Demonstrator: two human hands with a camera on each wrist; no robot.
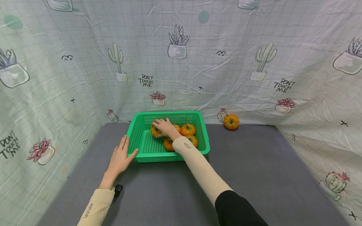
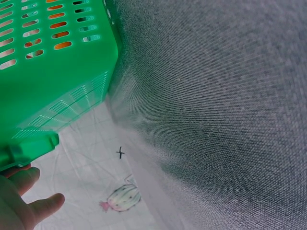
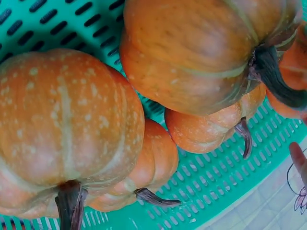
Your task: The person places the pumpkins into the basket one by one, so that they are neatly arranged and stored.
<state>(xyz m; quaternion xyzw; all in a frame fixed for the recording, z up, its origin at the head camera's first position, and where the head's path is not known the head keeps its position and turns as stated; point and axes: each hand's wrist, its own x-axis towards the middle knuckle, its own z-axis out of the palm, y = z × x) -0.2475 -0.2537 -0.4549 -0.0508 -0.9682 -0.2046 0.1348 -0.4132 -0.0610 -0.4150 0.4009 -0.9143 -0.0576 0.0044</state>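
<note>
A green plastic basket [image 1: 147, 153] holds several small orange pumpkins, among them one pumpkin [image 1: 188, 129] near its back right. My right hand [image 1: 167, 128] reaches inside and grips a pumpkin [image 1: 154, 131] at the basket's left; the hand hides part of it. In the right wrist view, mottled pumpkins [image 3: 67, 124] with dark stems fill the foreground, while a fingertip [image 3: 298, 155] shows at the right edge. My left hand [image 1: 120, 158] rests against the basket's left rim with straight, spread fingers. The left wrist view shows the basket's slotted wall [image 2: 57, 67] and those fingertips below the rim.
Another orange pumpkin [image 1: 231, 122] sits outside the basket, at the back right of the grey table [image 1: 249, 163] by the cloth. A printed cloth [image 1: 198, 69] hangs behind and along both sides. A small black object [image 1: 118, 190] shows beside my left wrist.
</note>
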